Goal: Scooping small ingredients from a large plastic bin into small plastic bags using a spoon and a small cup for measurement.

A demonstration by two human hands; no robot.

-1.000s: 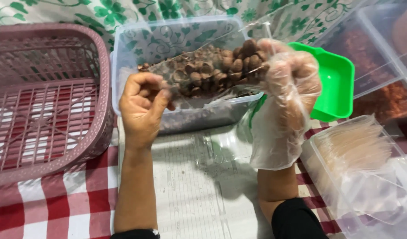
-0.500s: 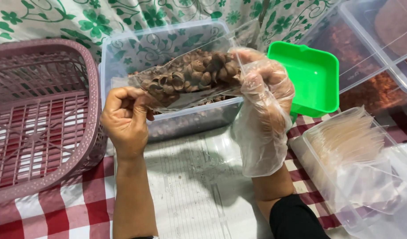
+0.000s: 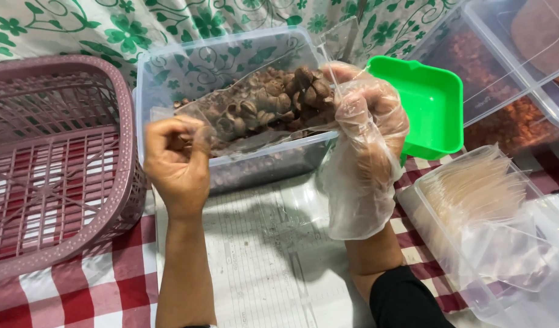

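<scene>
Nearest the camera: red-and-white checked tablecloth (image 3: 66,297), with a pale printed sheet (image 3: 261,255) lying on it between the two forearms.

Left hand (image 3: 179,161), bare, forearm rising straight up from the near edge. Palm turned away from the camera, knuckles toward it; fingers curled tight, thumb and fingertips pinched on the left end of a clear plastic bag (image 3: 264,109).

Right hand (image 3: 367,140), in a loose clear disposable glove, black sleeve at the wrist. Forearm leans in from near right. Fingers half closed around the bag's right end, gripping it from the side; the glove's cuff hangs slack below the wrist.

Bag holds small brown round pieces. Long axis runs left to right, tilted: left end lower and nearer, right end higher and farther. Contents are bunched toward the right end. Bag is held in the air between both hands, just above the near wall of a clear plastic tub (image 3: 231,61).

Tub has more brown pieces on its floor.

Left: pink slatted plastic basket (image 3: 54,164), just beside the tub.

Right: stack of thin clear bags in a clear tray (image 3: 474,194). Farther right, a green square container (image 3: 428,109), touching the gloved hand's far side as seen. Beyond it, clear lidded boxes (image 3: 498,73) of reddish-brown contents.

Far edge: green floral cloth (image 3: 109,24).
</scene>
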